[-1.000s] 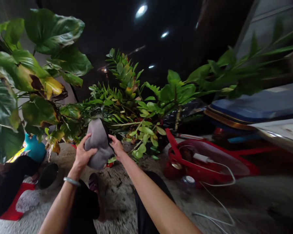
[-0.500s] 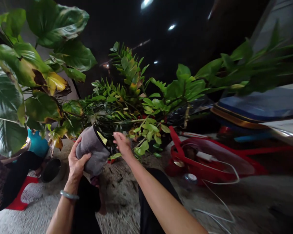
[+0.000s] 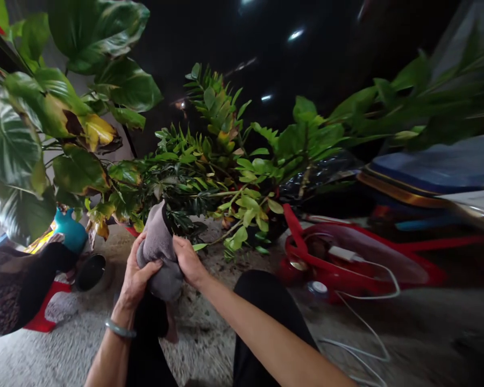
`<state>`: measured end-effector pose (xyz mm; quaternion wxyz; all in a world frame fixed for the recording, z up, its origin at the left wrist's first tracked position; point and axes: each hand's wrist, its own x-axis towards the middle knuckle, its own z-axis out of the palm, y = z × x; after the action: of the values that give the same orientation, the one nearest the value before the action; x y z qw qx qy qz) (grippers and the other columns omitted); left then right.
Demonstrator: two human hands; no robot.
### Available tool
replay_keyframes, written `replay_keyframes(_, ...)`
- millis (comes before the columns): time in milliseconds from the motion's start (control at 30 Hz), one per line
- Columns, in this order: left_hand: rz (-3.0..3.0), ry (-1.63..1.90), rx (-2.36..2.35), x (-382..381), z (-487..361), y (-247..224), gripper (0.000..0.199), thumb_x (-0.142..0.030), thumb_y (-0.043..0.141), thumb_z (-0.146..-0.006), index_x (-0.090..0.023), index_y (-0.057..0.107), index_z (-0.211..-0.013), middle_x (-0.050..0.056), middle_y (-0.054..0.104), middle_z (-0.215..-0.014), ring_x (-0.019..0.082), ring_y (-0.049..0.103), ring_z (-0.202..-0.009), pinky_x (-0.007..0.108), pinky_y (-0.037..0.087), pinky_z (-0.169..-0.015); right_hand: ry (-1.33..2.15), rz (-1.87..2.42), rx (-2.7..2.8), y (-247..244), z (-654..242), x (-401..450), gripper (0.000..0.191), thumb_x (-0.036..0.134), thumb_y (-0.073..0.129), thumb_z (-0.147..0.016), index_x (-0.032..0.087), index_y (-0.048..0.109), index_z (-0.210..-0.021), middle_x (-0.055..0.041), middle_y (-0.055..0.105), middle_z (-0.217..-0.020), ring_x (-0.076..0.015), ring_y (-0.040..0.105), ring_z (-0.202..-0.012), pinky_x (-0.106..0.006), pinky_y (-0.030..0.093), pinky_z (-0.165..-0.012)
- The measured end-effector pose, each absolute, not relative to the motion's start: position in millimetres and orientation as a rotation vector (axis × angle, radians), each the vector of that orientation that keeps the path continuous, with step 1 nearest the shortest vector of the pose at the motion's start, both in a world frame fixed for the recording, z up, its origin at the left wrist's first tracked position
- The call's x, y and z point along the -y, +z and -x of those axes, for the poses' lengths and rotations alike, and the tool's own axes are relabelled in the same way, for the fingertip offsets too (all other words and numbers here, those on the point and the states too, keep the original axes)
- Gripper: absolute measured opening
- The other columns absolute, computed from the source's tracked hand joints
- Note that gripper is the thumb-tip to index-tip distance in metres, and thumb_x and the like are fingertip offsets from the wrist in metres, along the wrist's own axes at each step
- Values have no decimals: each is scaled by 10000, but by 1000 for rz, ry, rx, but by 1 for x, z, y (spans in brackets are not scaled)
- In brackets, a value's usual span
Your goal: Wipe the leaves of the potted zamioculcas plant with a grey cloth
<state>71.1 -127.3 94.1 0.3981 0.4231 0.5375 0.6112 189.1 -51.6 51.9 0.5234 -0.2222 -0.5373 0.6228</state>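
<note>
A grey cloth item [image 3: 159,242] with a dark edge is held upright between both hands, in front of the plants. My left hand [image 3: 136,271] grips its left side, thumb across the front; a pale bangle circles that wrist. My right hand [image 3: 189,262] presses against its right side near the dark edge, with its fingertips partly hidden behind the cloth. The opening of the cloth item is not visible from here.
Leafy plants [image 3: 248,207] spread across the back, with large leaves [image 3: 80,169] at left. A red basket [image 3: 347,279] with a white cable stands right. At left are a dark bowl [image 3: 91,272], a red stool [image 3: 48,309] and a seated person [image 3: 8,290].
My right hand has moved left and down onto the cloth item. The cloth has narrowed and its opening no longer shows. The view has shifted slightly.
</note>
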Motion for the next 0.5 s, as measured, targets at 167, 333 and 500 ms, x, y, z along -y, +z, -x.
replay_keyframes(167,-1134,1531,-1426,122,-62,94,743,-348,903,-610,-196,657,-1294,78,733,-1196,276,690,-1068,336,549,-941,843,701,1447,44,-197,23,242,395,590,-898,220,752,-850,-116,712,-1131,-288,590,-1155,-462,433,-1069)
replay_keyframes(333,-1366,1742,-1620,92,-52,150,713,-333,892,-620,-219,676,-1290,48,725,-1179,263,678,-1050,309,549,-889,947,1094,1121,28,-204,-34,585,464,751,-741,204,660,-1258,-155,691,-1222,-322,643,-1144,-469,554,-924)
replay_keyframes(500,-1579,1736,-1608,37,-57,172,724,-294,830,-628,-224,651,-1326,34,717,-1136,248,671,-998,326,550,-879,1664,990,922,13,-193,-54,381,412,802,-682,185,694,-967,-25,704,-700,-156,605,-490,-231,407,-389)
